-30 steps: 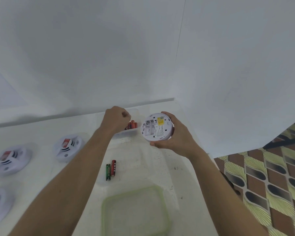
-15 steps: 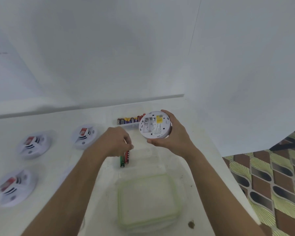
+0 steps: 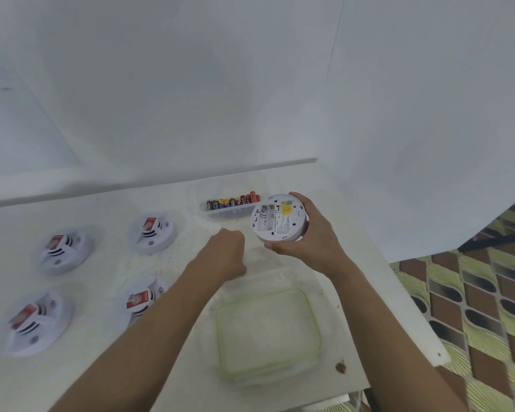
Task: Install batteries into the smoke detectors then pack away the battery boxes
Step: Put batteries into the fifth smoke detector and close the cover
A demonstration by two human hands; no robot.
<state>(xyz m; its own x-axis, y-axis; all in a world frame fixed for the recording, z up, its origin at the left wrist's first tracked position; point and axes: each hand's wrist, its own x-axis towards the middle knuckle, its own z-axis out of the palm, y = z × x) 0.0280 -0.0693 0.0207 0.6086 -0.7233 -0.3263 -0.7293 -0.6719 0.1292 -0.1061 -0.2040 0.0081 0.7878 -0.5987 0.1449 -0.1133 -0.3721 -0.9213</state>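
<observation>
My right hand (image 3: 314, 243) grips a round white smoke detector (image 3: 278, 218) with its back up, and the battery bay in it shows no battery. My left hand (image 3: 225, 254) is down on the white table (image 3: 107, 367) just left of the detector, its fingers curled over the spot where two loose batteries lay. Those batteries are hidden under it. Behind both hands stands a clear battery box (image 3: 229, 214) holding a row of several batteries (image 3: 234, 201).
Several more smoke detectors lie face up on the left: (image 3: 152, 233), (image 3: 63, 251), (image 3: 37, 322), and one (image 3: 143, 298) partly behind my left forearm. A clear green-rimmed container (image 3: 268, 328) sits near the front. The table's right edge (image 3: 405, 292) drops to patterned floor.
My left hand came back from the battery box and dropped onto the two loose batteries, which it now covers. The right hand keeps holding the detector. The view tilted down.
</observation>
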